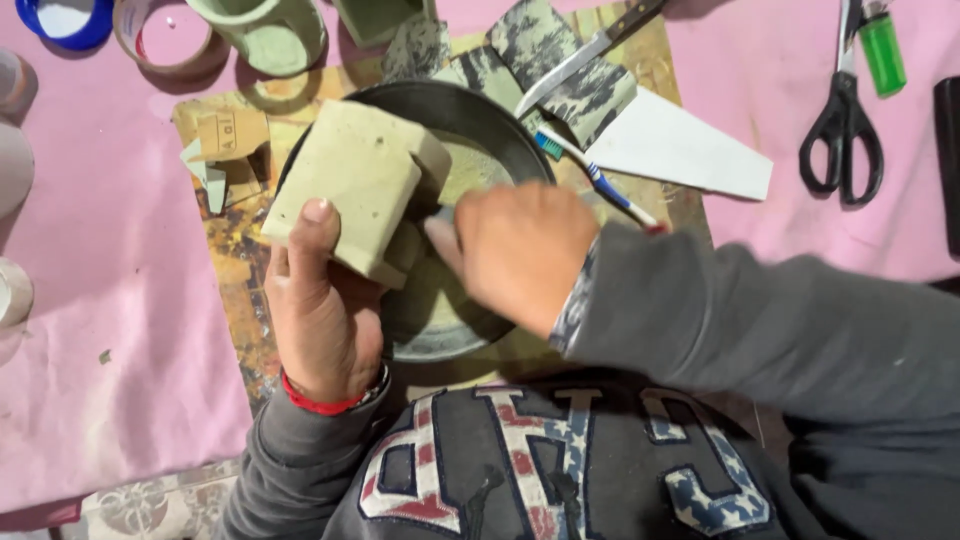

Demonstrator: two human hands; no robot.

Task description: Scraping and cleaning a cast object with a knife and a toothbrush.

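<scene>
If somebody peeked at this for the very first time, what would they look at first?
Probably the big pale green block in the middle, gripped from below by the left hand over a round dark pan. The right hand presses against the block's side. After that, the black scissors and green lighter at the top right on the pink cloth stand out.

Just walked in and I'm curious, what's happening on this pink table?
A person's left hand holds a pale grey-green cast block tilted over a round dark metal pan. The right hand presses against the block's side, working at it. A kitchen knife, a blue-and-white toothbrush and black-handled scissors lie nearby.
</scene>
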